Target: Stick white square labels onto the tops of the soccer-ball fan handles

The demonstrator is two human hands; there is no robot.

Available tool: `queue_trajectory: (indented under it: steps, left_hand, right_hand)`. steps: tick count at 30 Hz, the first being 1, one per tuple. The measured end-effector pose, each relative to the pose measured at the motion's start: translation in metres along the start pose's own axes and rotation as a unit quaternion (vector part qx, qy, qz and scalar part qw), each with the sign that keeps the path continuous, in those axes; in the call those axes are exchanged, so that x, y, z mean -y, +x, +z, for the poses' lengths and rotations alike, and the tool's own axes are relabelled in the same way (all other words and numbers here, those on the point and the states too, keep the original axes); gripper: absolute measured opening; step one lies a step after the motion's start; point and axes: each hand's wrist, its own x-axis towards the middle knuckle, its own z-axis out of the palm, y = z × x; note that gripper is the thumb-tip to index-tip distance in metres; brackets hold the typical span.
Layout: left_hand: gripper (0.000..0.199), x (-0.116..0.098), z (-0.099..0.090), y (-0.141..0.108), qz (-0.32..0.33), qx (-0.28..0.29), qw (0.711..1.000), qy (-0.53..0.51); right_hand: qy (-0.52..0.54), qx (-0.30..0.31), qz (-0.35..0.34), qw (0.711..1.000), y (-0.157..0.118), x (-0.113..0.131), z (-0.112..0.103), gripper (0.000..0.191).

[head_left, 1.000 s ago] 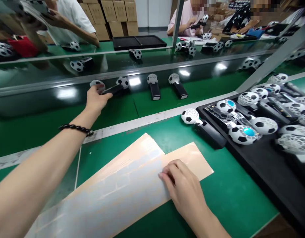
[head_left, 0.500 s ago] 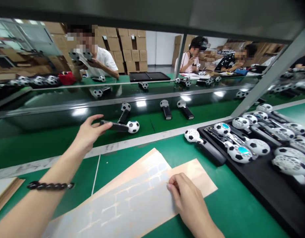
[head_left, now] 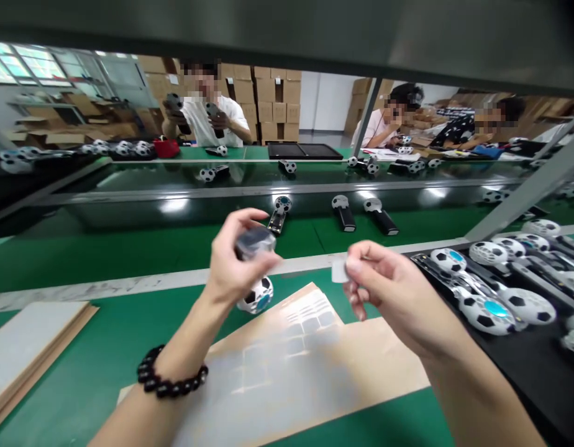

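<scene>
Green desk [head_left: 389,422], black tray [head_left: 538,354] of fans [head_left: 485,314] at 3 o'clock, label sheet [head_left: 287,347] at 6 o'clock. Left hand [head_left: 231,267] clamped on soccer-ball fan [head_left: 255,243], held up over the sheet; right hand [head_left: 399,298] pinching small white label [head_left: 339,270], just beside it.

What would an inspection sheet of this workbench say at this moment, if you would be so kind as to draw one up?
Surface: green bench mat, with a pale strip along its far edge.
Job's things: left hand grips a football-patterned handheld fan, handle up; right hand pinches a small white label in its fingers; a label sheet on tan backing lies below.
Clutter: stack of tan sheets at left; black tray of fans at right.
Cables: nothing seen.
Surroundings: more fans on a far green bench, cardboard cartons, a person in white, a person in pink.
</scene>
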Motion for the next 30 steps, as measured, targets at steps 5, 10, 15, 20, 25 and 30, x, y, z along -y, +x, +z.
queue_trajectory:
  steps: [5,10,15,20,25,30]
  left_hand:
    - [0.019,-0.027,-0.007,-0.009,0.220,0.181,0.939,0.195]
    - [0.017,-0.033,-0.012,-0.006,0.249,0.212,0.923,0.201]
    - [0.015,-0.035,-0.012,-0.007,0.239,0.214,0.924,0.207]
    - [0.015,-0.036,-0.012,-0.008,0.233,0.211,0.926,0.207]
    - [0.015,-0.037,-0.012,-0.009,0.231,0.214,0.927,0.203]
    - [0.016,-0.037,-0.012,-0.009,0.226,0.216,0.928,0.202]
  right_hand:
    - [-0.030,0.022,-0.056,0.998,0.012,0.027,0.041,0.022]
    - [-0.066,0.028,-0.044,0.996,0.012,0.019,0.051,0.012]
    - [-0.064,0.033,-0.035,0.997,0.014,0.015,0.052,0.012]
    - [-0.065,0.030,-0.035,0.997,0.012,0.016,0.053,0.011]
    - [-0.079,0.025,-0.040,0.996,0.011,0.017,0.053,0.011]
    - [-0.075,0.031,-0.038,0.996,0.011,0.017,0.053,0.012]
